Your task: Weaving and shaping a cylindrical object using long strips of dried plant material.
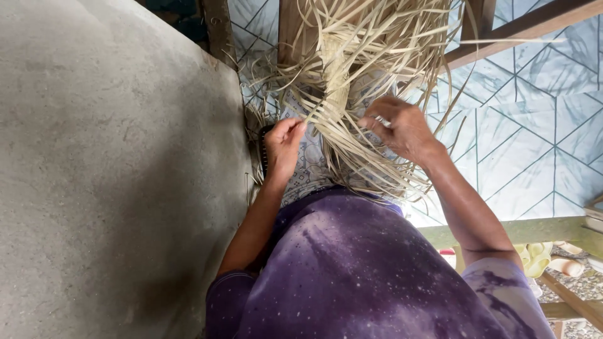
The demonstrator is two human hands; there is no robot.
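A loose tangle of pale dried leaf strips (358, 69) lies over my lap, partly woven into a band in the middle. My left hand (282, 145) pinches one strip at the left edge of the weave. My right hand (402, 129) grips several strips on the right side, fingers curled around them. Both hands sit close together at the near end of the woven part. Patterned cloth (308, 176) shows under the strips. I wear a purple shirt (358, 263).
A rough grey concrete wall (113, 169) fills the left. Pale blue tiled floor (534, 138) with diagonal lines lies to the right. Brown wooden beams (521, 28) cross the top. A green wooden rail (527, 229) and sandals (540, 257) are lower right.
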